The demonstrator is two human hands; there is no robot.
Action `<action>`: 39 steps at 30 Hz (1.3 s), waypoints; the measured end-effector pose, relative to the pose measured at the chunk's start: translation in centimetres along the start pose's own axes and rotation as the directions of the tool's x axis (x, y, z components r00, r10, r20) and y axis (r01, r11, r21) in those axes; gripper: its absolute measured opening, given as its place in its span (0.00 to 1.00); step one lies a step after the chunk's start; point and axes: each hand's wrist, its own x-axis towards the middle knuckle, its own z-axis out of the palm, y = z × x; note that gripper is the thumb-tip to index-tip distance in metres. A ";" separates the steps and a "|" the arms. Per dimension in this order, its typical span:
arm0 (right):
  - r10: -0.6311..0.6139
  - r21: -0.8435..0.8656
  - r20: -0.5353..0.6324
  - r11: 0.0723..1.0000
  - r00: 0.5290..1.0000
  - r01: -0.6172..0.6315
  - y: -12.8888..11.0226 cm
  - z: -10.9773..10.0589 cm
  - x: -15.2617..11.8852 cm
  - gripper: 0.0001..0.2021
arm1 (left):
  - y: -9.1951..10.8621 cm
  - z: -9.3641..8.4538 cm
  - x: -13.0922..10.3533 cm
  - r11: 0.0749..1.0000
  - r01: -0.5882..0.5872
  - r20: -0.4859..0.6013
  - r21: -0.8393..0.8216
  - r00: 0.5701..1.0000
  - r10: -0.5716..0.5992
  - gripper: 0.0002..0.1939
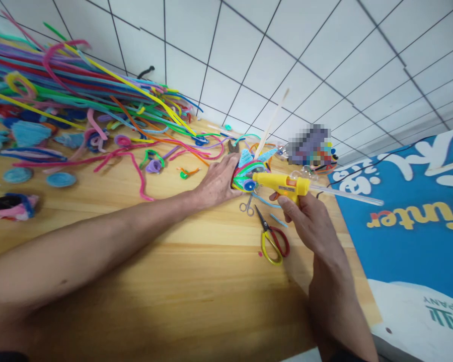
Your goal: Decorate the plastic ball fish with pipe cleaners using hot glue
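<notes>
My left hand (219,182) is closed around a colourful pipe-cleaner figure (245,173) with light blue ear-like pieces on top and a round blue piece low on its front. A pale thin stick (274,120) rises behind the figure. In my right hand (309,218) is a yellow hot glue gun (281,183), its nozzle pointing left at the figure, touching or very close to it. A clear glue stick (357,195) sticks out of the gun's back end. Yellow-and-red-handled scissors (272,241) lie below the gun. Small metal scissors (248,206) lie just under the figure.
A large heap of pipe cleaners (98,83) covers the back left against the white tiled wall (287,45). Light blue discs (60,179) and finished pieces lie at left. Dark pliers (233,147) sit behind my left hand. A blue printed board (407,221) lies at right, crossed by a black cord.
</notes>
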 end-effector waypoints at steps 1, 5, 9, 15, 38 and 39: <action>0.002 0.001 -0.002 1.000 1.000 -0.002 0.0 0.0 0.0 0.24 | 0.0 0.0 0.0 1.000 -0.001 -0.001 -0.002 1.000 0.001 0.48; -0.001 0.016 0.005 1.000 1.000 0.000 0.2 0.1 0.0 0.25 | 0.0 0.0 0.0 1.000 -0.010 -0.005 -0.012 1.000 0.010 0.47; -0.006 0.007 0.007 1.000 1.000 0.006 0.1 0.0 0.0 0.25 | -0.1 0.0 0.0 1.000 -0.015 0.000 -0.018 1.000 0.015 0.47; -0.012 0.005 0.010 1.000 1.000 0.012 -0.1 0.0 0.1 0.26 | -0.2 0.0 0.0 0.999 -0.026 -0.006 -0.031 1.000 0.026 0.46; -0.019 -0.007 0.017 1.000 1.000 0.019 0.2 -0.1 0.0 0.24 | -0.3 0.2 0.0 1.000 -0.011 -0.002 -0.008 1.000 0.011 0.47; -0.017 -0.007 0.016 1.000 1.000 0.018 0.1 -0.1 0.0 0.24 | -0.3 0.2 0.0 1.000 -0.012 -0.003 -0.009 1.000 0.012 0.47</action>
